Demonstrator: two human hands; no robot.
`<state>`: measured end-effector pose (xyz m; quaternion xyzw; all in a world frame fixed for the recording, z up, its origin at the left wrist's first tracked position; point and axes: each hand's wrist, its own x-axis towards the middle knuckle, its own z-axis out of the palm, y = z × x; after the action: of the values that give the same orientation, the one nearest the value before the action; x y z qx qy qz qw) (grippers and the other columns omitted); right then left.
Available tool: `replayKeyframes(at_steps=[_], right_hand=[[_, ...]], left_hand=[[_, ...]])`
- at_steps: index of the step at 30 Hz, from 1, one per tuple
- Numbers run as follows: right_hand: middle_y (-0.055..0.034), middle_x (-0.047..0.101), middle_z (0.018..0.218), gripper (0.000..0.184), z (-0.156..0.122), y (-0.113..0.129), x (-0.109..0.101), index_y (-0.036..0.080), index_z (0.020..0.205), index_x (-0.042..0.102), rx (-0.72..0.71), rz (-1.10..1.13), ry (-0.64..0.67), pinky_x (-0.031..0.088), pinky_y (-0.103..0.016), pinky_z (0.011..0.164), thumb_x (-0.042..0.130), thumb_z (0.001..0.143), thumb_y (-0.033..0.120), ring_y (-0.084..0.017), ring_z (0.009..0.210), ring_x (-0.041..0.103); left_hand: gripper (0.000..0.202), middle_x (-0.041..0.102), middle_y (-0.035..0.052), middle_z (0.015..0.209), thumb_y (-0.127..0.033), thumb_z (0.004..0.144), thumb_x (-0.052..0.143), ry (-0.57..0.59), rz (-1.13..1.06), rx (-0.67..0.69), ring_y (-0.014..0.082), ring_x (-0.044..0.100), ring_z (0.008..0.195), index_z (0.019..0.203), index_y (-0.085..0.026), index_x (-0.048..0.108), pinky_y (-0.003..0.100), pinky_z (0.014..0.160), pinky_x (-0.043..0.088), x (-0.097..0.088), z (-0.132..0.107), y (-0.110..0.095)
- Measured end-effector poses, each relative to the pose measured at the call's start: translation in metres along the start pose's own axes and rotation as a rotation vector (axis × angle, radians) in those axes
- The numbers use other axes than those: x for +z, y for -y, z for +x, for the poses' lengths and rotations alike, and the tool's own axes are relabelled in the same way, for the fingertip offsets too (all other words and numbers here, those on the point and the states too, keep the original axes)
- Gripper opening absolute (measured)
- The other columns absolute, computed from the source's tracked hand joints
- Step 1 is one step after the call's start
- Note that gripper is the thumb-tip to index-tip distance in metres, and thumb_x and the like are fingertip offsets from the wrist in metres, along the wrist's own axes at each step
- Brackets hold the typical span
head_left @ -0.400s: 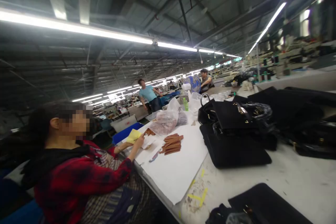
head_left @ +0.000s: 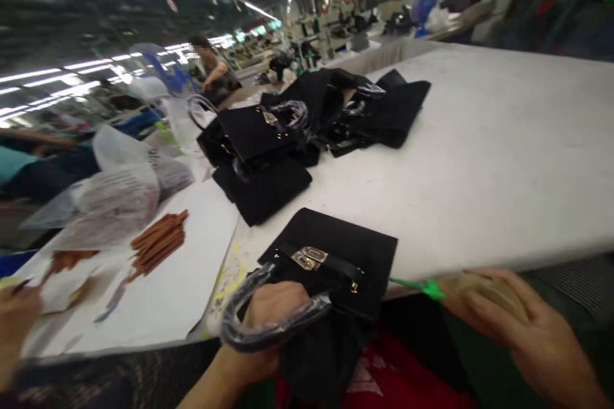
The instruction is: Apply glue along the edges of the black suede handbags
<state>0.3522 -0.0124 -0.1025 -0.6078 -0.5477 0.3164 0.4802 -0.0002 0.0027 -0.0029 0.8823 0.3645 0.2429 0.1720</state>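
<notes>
My left hand (head_left: pixel 278 307) grips the wrapped handle (head_left: pixel 235 332) of the black handbag (head_left: pixel 345 246), which lies at the near edge of the white table (head_left: pixel 480 160). My right hand (head_left: pixel 522 332) is curled round what may be a green-tipped bottle (head_left: pixel 480 291). Clasp (head_left: pixel 309 257) markings are unreadable.

We log: black handbag (head_left: pixel 343 249), gold clasp (head_left: pixel 309 257); pale yellowish bottle (head_left: pixel 496 297), green nozzle (head_left: pixel 422 285); white table (head_left: pixel 503 153); brown strips (head_left: pixel 160 239) on white paper (head_left: pixel 192 262); red cloth (head_left: pixel 388 374) under the handbag; more black bags (head_left: pixel 261 134) behind.

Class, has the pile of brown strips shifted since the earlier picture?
No. The brown strips lie on the white paper beside the plastic bag; only the view turned.
</notes>
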Motion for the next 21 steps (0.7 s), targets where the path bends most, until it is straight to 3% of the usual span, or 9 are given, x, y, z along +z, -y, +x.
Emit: replayKeyframes(at_steps=[3,10,16,21], right_hand=[[-0.0005,0.074,0.082,0.032,-0.009,0.001,-0.004,0.025,0.099,0.069,0.139,0.038,0.034,0.058,-0.026,0.055,0.071,0.083,0.053,-0.023,0.067,0.07],[0.0014,0.071,0.083,0.028,-0.011,0.003,0.008,0.024,0.103,0.066,0.148,0.04,0.097,0.054,-0.024,0.062,0.067,0.088,0.048,-0.02,0.071,0.067],[0.003,0.068,0.085,0.019,-0.018,0.02,0.008,0.027,0.104,0.066,0.026,0.102,0.248,0.052,-0.022,0.058,0.066,0.09,0.04,-0.017,0.068,0.065],[0.003,0.067,0.084,0.016,-0.019,0.03,0.006,0.028,0.105,0.064,-0.091,-0.017,0.185,0.051,-0.022,0.056,0.064,0.091,0.036,-0.017,0.066,0.064]], left_hand=[[0.027,0.059,-0.0002,0.064,-0.028,0.102,0.04,0.01,-0.044,0.005,0.0117,0.055,0.056,0.079,-0.019,0.053,0.024,0.054,0.039,-0.006,0.005,0.001],[0.017,0.06,-0.0002,0.067,-0.017,0.096,0.045,0.032,-0.099,-0.004,0.0109,0.057,0.058,0.082,-0.019,0.054,0.023,0.054,0.041,-0.004,0.001,0.003],[0.019,0.063,0.0028,0.071,-0.019,0.097,0.043,0.041,-0.069,-0.036,0.0135,0.06,0.062,0.084,-0.018,0.057,0.025,0.057,0.044,-0.006,0.001,0.003],[0.03,0.063,0.0026,0.066,-0.029,0.102,0.043,-0.013,-0.047,0.009,0.0132,0.06,0.058,0.078,-0.017,0.058,0.024,0.053,0.045,-0.008,0.009,0.0]])
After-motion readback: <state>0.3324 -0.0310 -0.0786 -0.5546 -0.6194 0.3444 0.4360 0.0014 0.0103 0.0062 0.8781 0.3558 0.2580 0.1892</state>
